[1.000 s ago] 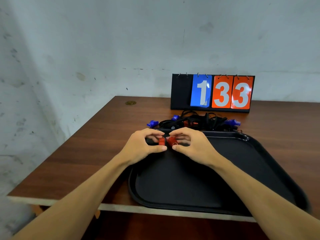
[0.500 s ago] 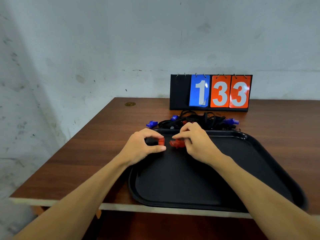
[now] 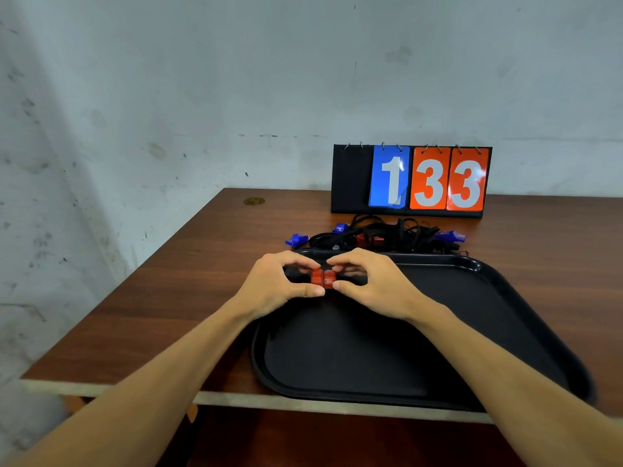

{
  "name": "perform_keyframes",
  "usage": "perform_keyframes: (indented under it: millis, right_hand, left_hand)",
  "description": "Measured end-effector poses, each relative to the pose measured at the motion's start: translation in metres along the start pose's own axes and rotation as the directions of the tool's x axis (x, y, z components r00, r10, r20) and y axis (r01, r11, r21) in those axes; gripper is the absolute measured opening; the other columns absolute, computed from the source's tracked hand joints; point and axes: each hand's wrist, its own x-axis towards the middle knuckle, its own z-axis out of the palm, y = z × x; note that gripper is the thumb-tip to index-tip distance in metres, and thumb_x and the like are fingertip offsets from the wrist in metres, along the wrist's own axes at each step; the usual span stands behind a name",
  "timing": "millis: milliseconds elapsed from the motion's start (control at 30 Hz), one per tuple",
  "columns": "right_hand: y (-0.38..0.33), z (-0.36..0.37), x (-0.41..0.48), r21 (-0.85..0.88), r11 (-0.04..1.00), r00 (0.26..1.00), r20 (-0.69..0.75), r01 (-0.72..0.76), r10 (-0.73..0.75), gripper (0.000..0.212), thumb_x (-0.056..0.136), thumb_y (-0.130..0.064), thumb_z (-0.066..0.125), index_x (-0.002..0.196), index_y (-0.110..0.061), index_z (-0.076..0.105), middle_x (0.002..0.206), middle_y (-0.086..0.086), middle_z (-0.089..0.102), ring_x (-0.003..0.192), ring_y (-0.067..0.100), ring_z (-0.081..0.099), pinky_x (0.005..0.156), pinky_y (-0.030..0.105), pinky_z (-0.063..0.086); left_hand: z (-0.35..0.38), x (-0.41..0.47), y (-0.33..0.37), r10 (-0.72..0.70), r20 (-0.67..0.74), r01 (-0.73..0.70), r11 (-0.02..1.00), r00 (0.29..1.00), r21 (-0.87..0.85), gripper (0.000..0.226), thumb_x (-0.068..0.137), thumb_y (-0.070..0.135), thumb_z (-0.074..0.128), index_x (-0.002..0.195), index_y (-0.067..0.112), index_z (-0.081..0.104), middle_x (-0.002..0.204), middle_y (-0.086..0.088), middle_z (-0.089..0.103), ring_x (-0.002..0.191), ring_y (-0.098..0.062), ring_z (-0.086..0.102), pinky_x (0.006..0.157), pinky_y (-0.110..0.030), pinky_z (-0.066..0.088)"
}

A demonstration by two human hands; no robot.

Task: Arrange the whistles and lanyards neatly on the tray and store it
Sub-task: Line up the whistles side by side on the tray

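Observation:
A black tray point(image 3: 488, 298) lies on the brown table near its front edge. Over the tray's far left corner my left hand point(image 3: 276, 284) pinches one red whistle point(image 3: 316, 277) and my right hand point(image 3: 371, 284) pinches a second red whistle point(image 3: 329, 279). The two whistles sit side by side, touching. Black lanyard cord shows dimly under my fingers. Behind the tray lies a tangled pile of black lanyards point(image 3: 387, 235) with blue whistles point(image 3: 296, 239) and red whistles point(image 3: 371, 238) in it.
A flip scoreboard point(image 3: 411, 180) reading 1, 3, 3 stands at the back against the wall. A small brass disc point(image 3: 254, 201) sits at the table's far left corner. The table's left edge and front edge are close to the tray.
My right hand has brought its red whistle leftward until it touches the one in my left hand. Half a second ago the two were a little apart.

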Motion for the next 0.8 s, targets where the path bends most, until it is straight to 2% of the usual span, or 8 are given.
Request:
perform_keyframes:
  millis: [167, 300, 433, 533, 600, 700, 800]
  right_hand:
    - [0.0, 0.0, -0.001, 0.081, 0.996, 0.999, 0.005, -0.045, 0.045, 0.043, 0.083, -0.02, 0.071, 0.124, -0.022, 0.057, 0.112, -0.004, 0.062, 0.105, 0.006, 0.06, 0.097, 0.024, 0.048]
    - [0.0, 0.001, -0.002, 0.117, 0.99, 0.997, 0.006, -0.075, 0.075, 0.042, 0.083, -0.024, 0.071, 0.123, -0.023, 0.058, 0.111, -0.005, 0.062, 0.106, 0.005, 0.06, 0.096, 0.023, 0.048]
    - [-0.001, -0.002, -0.002, 0.181, 0.979, 0.988, -0.1, -0.098, 0.117, 0.03, 0.085, -0.018, 0.068, 0.115, -0.02, 0.063, 0.108, -0.004, 0.064, 0.102, 0.006, 0.061, 0.088, 0.02, 0.051]
    - [0.0, -0.012, 0.007, 0.084, 0.99, 0.969, -0.211, -0.117, 0.132, 0.02, 0.087, -0.013, 0.064, 0.106, -0.018, 0.068, 0.1, -0.005, 0.066, 0.091, 0.003, 0.061, 0.075, 0.011, 0.046]
    - [0.0, -0.022, 0.018, 0.01, 0.991, 0.966, -0.222, -0.135, 0.134, 0.018, 0.088, -0.013, 0.062, 0.105, -0.018, 0.069, 0.1, -0.006, 0.065, 0.088, 0.004, 0.059, 0.071, 0.008, 0.041]
    - [0.002, -0.036, 0.037, -0.074, 0.987, 0.972, -0.198, -0.143, 0.126, 0.019, 0.09, -0.013, 0.059, 0.106, -0.016, 0.069, 0.099, -0.006, 0.064, 0.085, 0.004, 0.056, 0.071, 0.006, 0.038]
    - [0.01, -0.045, 0.06, -0.149, 0.977, 0.98, -0.149, -0.155, 0.133, 0.019, 0.092, -0.015, 0.057, 0.107, -0.014, 0.068, 0.103, -0.001, 0.066, 0.084, 0.003, 0.054, 0.07, 0.005, 0.037]
  left_hand:
    - [0.0, 0.0, 0.001, -0.003, 0.0, 0.003, 1.0, 1.0, 0.021, 0.043, 0.063, 0.037, 0.084, 0.103, 0.031, 0.069, 0.103, 0.014, 0.066, 0.096, 0.006, 0.058, 0.08, -0.009, 0.039]
    - [-0.001, -0.001, 0.002, -0.017, 0.0, 0.017, 1.0, 1.0, 0.001, 0.045, 0.063, 0.039, 0.084, 0.105, 0.031, 0.068, 0.103, 0.014, 0.066, 0.097, 0.007, 0.059, 0.082, -0.011, 0.04]
    - [-0.003, -0.004, 0.008, -0.077, -0.009, 0.076, 0.992, 0.997, -0.1, 0.04, 0.073, 0.038, 0.078, 0.109, 0.027, 0.068, 0.103, 0.016, 0.066, 0.099, 0.005, 0.06, 0.085, -0.013, 0.042]
    - [-0.009, -0.003, 0.012, -0.191, -0.047, 0.163, 0.925, 0.98, -0.344, 0.02, 0.082, 0.033, 0.071, 0.101, 0.027, 0.072, 0.101, 0.009, 0.072, 0.097, 0.0, 0.065, 0.087, -0.018, 0.046]
    - [-0.016, 0.002, 0.013, -0.258, -0.062, 0.207, 0.877, 0.964, -0.434, 0.014, 0.087, 0.028, 0.067, 0.098, 0.022, 0.073, 0.098, 0.002, 0.075, 0.092, -0.005, 0.069, 0.085, -0.021, 0.05]
    - [-0.026, 0.017, 0.012, -0.272, -0.113, 0.202, 0.884, 0.956, -0.422, 0.011, 0.089, 0.019, 0.063, 0.095, 0.017, 0.073, 0.093, -0.005, 0.075, 0.084, -0.013, 0.069, 0.077, -0.023, 0.052]
    - [-0.033, 0.036, 0.007, -0.246, -0.204, 0.187, 0.945, 0.948, -0.27, 0.013, 0.091, 0.016, 0.06, 0.095, 0.018, 0.071, 0.091, 0.0, 0.072, 0.077, -0.01, 0.064, 0.074, -0.02, 0.047]
